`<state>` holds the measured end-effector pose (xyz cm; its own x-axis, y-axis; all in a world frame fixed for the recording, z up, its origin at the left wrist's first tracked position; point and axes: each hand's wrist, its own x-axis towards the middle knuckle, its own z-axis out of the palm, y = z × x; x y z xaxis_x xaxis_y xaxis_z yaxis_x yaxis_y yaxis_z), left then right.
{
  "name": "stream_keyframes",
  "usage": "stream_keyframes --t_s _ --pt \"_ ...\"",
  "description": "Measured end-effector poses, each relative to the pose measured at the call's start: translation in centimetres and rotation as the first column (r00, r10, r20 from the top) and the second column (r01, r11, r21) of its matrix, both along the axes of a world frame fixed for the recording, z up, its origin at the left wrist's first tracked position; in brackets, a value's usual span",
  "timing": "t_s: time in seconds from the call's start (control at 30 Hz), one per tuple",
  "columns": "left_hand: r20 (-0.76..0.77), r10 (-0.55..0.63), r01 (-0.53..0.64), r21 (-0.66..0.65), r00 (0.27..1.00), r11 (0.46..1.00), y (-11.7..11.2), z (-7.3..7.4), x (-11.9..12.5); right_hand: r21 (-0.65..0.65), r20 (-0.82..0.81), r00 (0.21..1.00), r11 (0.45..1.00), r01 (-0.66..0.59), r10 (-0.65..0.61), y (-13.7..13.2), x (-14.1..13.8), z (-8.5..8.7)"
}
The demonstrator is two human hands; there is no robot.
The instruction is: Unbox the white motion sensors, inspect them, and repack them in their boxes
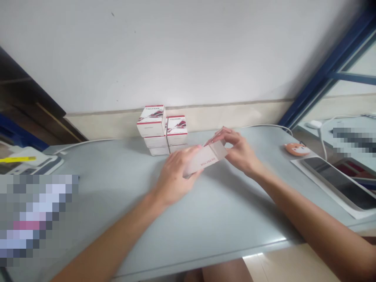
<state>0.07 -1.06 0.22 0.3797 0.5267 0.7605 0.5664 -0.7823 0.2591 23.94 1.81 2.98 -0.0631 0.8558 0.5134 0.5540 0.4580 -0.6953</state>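
- At the bottom centre of the frame, part of the person's leg [226, 271] shows below the front edge of a pale grey-green desk [235, 219].
- At the centre, the left hand [178, 172] grips a white box [202, 159] by its left end, thumb below and fingers over the top; the box is tilted, its side lettered "DETECTOR".
- Just right of centre, the right hand [239, 150] bends its fingers and thumb around the box's right end; whether they are closed on it cannot be told.
- At the right, a dark-faced slab [337, 180] lies on a white sheet [357, 214], with an orange-and-white rounded object [296, 149] just beyond.
- At the left edge, a yellow strip [17, 159] lies across a white device [51, 166], above a pixelated patch.
- Left of centre, behind the left hand, white boxes with red-and-dark printed tops [152, 127] stand stacked in two adjoining columns, the left one higher.
- Across the top, a pale wall [188, 58] meets a blue frame [319, 62] at the upper right.
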Motion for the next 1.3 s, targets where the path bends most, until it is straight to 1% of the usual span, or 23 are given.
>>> stream_keyframes --t_s 0.1,0.2,0.27,0.37,0.47,0.57,0.63,0.73,0.83,0.87,0.9,0.93,0.97,1.0,1.03,1.07,1.1,1.13,1.17,1.2,1.23,1.27,1.3 --pt "0.064 0.048 -0.035 -0.189 0.997 0.981 0.2 0.1 0.1 -0.057 -0.116 0.993 0.998 0.028 -0.034 0.4 0.1 -0.2" --pt "0.042 0.110 -0.087 -0.374 0.993 0.923 0.5 0.6 0.0 -0.052 -0.167 0.983 0.996 0.069 -0.077 0.5 0.4 0.0" --pt "0.055 0.119 -0.082 -0.444 0.991 0.892 0.6 0.9 0.0 -0.071 -0.233 0.970 0.996 0.050 -0.065 0.8 0.8 0.4" --pt "0.126 0.119 -0.038 -0.510 0.985 0.859 0.8 1.1 0.1 -0.126 -0.407 0.912 0.992 -0.008 -0.044 1.3 1.8 1.0" --pt "0.286 0.091 0.097 -0.581 0.954 0.808 0.9 1.3 0.1 -0.162 -0.536 0.843 0.985 -0.057 -0.040 1.6 2.4 1.5" --pt "0.419 0.050 0.253 -0.634 0.906 0.731 0.8 1.8 0.1 -0.203 -0.565 0.821 0.978 -0.042 -0.082 1.6 2.3 1.6" --pt "0.460 0.049 0.306 -0.663 0.887 0.683 0.8 2.1 -0.1 -0.223 -0.570 0.814 0.975 -0.022 -0.112 1.8 2.5 1.5" --pt "0.439 0.086 0.281 -0.702 0.895 0.654 0.9 2.2 -0.4 -0.215 -0.636 0.752 0.976 0.045 -0.174 2.9 3.7 0.9" --pt "0.348 0.084 0.222 -0.747 0.934 0.627 1.3 1.6 -0.7 -0.233 -0.733 0.623 0.961 0.146 -0.273 4.4 5.8 0.1" --pt "0.318 0.077 0.203 -0.754 0.945 0.624 1.5 1.5 -0.7 -0.256 -0.755 0.588 0.956 0.145 -0.291 4.9 6.5 -0.1" --pt "0.286 0.077 0.172 -0.747 0.955 0.642 1.7 1.3 -0.8 -0.279 -0.769 0.561 0.950 0.138 -0.307 5.2 7.0 -0.3" --pt "0.251 0.097 0.116 -0.712 0.963 0.693 1.9 1.2 -0.9 -0.301 -0.780 0.541 0.947 0.114 -0.313 5.4 7.3 -0.5" --pt "0.217 0.140 0.032 -0.639 0.966 0.769 1.9 1.2 -0.9 -0.319 -0.791 0.525 0.944 0.084 -0.314 5.5 7.3 -0.6" --pt "0.193 0.195 -0.066 -0.527 0.962 0.847 1.9 1.4 -0.9 -0.331 -0.801 0.511 0.942 0.058 -0.313 5.4 7.1 -0.6" --pt "0.187 0.246 -0.157 -0.393 0.951 0.906 1.8 1.5 -0.9 -0.335 -0.811 0.501 0.942 0.028 -0.303 5.2 6.7 -0.6" --pt "0.205 0.278 -0.219 -0.269 0.938 0.938 1.5 1.8 -0.8 -0.330 -0.822 0.494 0.944 -0.008 -0.283 4.9 6.0 -0.5" --pt "0.238 0.287 -0.245 -0.190 0.928 0.951 1.0 2.1 -0.5 -0.322 -0.833 0.490 0.946 -0.048 -0.259 4.4 5.1 -0.4" --pt "0.281 0.254 -0.208 -0.185 0.925 0.960 0.4 2.5 -0.2 -0.306 -0.843 0.491 0.947 -0.100 -0.220 3.8 4.2 -0.4" --pt "0.342 0.211 -0.121 -0.266 0.916 0.956 -0.4 2.8 0.3 -0.290 -0.849 0.496 0.945 -0.153 -0.181 3.1 3.1 -0.3" --pt "0.404 0.179 0.000 -0.406 0.897 0.914 -1.1 3.1 0.9 -0.283 -0.848 0.510 0.938 -0.200 -0.147 2.4 2.0 -0.2" --pt "0.471 0.157 0.146 -0.544 0.868 0.826 -1.9 3.4 1.5 -0.286 -0.838 0.528 0.933 -0.219 -0.134 1.6 0.9 -0.2" --pt "0.532 0.134 0.296 -0.645 0.836 0.705 -2.5 3.5 2.0 -0.301 -0.821 0.554 0.929 -0.215 -0.138 0.9 -0.2 -0.2" --pt "0.576 0.146 0.387 -0.694 0.805 0.606 -3.0 3.7 2.5 -0.314 -0.802 0.575 0.932 -0.181 -0.159 0.2 -1.0 -0.2"
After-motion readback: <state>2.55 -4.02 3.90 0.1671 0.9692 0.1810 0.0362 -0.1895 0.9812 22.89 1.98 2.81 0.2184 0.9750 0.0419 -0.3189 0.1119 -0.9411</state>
